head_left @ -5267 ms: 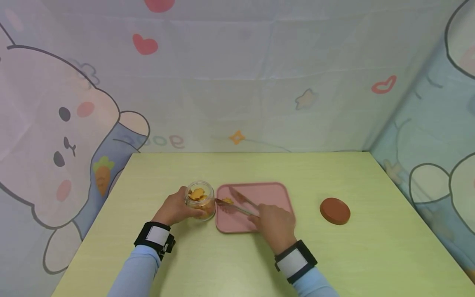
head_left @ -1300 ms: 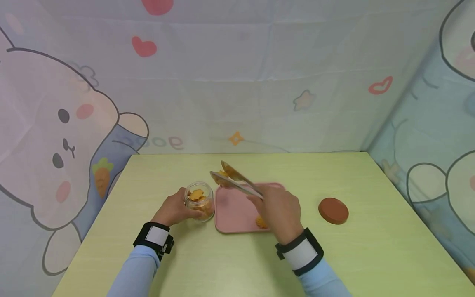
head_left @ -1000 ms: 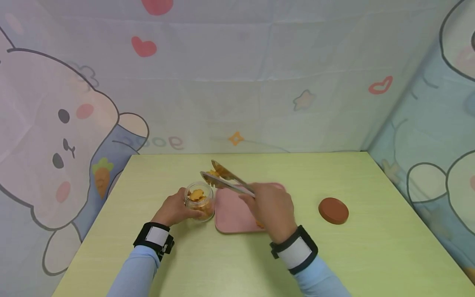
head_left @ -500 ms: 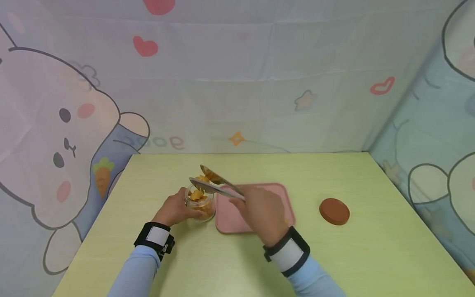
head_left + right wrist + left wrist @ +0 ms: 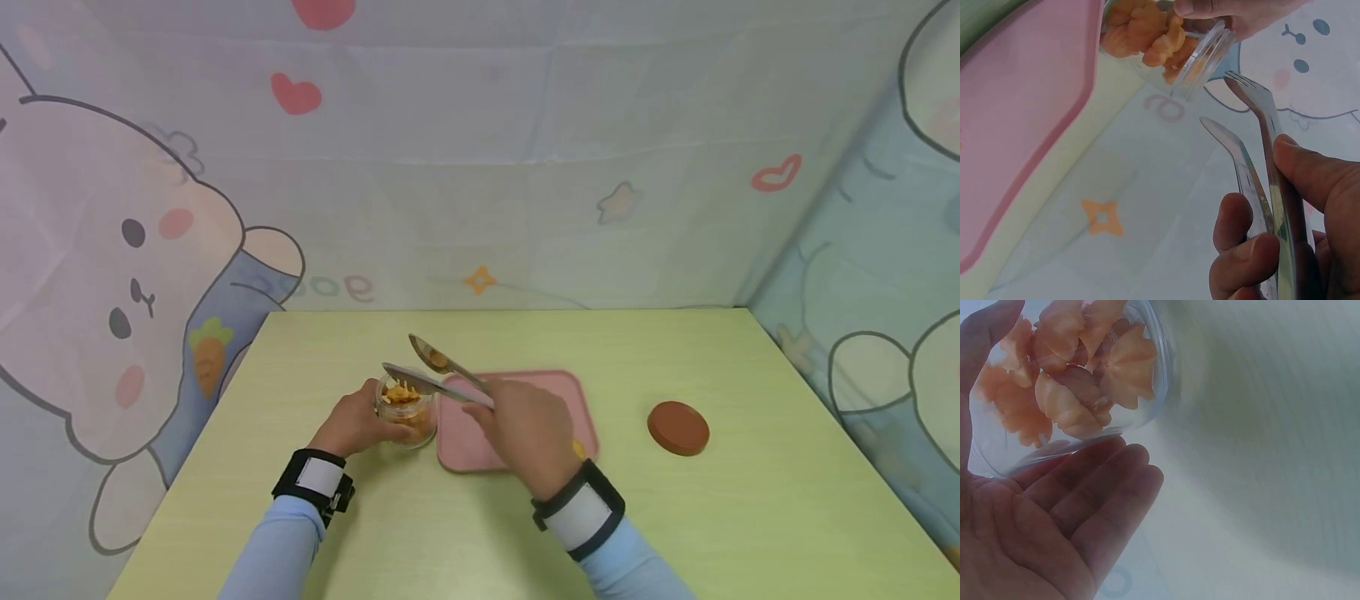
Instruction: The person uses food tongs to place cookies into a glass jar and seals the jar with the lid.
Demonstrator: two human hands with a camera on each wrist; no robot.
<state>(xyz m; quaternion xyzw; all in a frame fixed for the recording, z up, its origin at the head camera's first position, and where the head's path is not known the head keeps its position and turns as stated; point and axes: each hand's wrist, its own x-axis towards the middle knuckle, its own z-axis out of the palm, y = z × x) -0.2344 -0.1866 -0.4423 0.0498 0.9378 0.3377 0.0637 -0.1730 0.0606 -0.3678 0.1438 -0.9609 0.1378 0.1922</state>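
My left hand (image 5: 352,423) holds a clear glass jar (image 5: 420,427) from its left side, with thumb and fingers around it. Ruffled, orange-yellow cookie-like pieces (image 5: 1069,403) fill much of the jar in the left wrist view. My right hand (image 5: 528,433) grips metal tongs (image 5: 453,372), whose one tip is fork-toothed. Their tips overlap the open mouth of the jar in the head view. In the right wrist view the tong arms (image 5: 1250,144) stand apart with nothing between them. One yellow piece (image 5: 579,450) peeks out beside my right wrist on the pink tray (image 5: 547,382).
A round brown lid (image 5: 678,427) lies on the table (image 5: 787,500), right of the tray. Behind the table hangs a printed cloth (image 5: 555,167) with a cartoon bear and hearts, and it continues along both sides.
The tongs have lifted a yellow piece off the tray and moved left over the jar. Their tips have spread, and the piece is gone from between them. My left hand and the jar stay put.
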